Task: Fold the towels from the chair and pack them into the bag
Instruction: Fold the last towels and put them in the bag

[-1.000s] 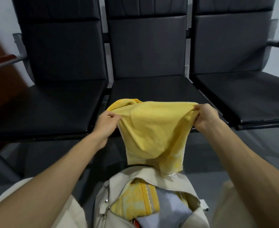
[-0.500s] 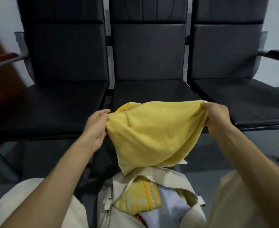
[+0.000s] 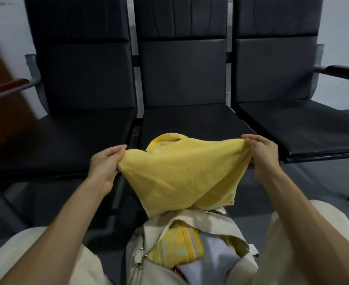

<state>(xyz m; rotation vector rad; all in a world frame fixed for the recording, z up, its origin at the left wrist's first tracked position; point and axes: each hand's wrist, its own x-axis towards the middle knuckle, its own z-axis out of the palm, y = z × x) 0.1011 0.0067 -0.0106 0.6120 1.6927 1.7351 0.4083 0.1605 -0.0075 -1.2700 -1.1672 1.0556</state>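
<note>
Left hand (image 3: pixel 105 164), right hand (image 3: pixel 262 150) fingers curled, pinching yellow towel (image 3: pixel 177 173) corners above bag (image 3: pixel 190 262)

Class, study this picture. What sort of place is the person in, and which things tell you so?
Probably a waiting area or lobby: a row of three joined black padded chairs stands against a pale wall, with a dark metal-framed armrest at the end and a grey floor.
</note>
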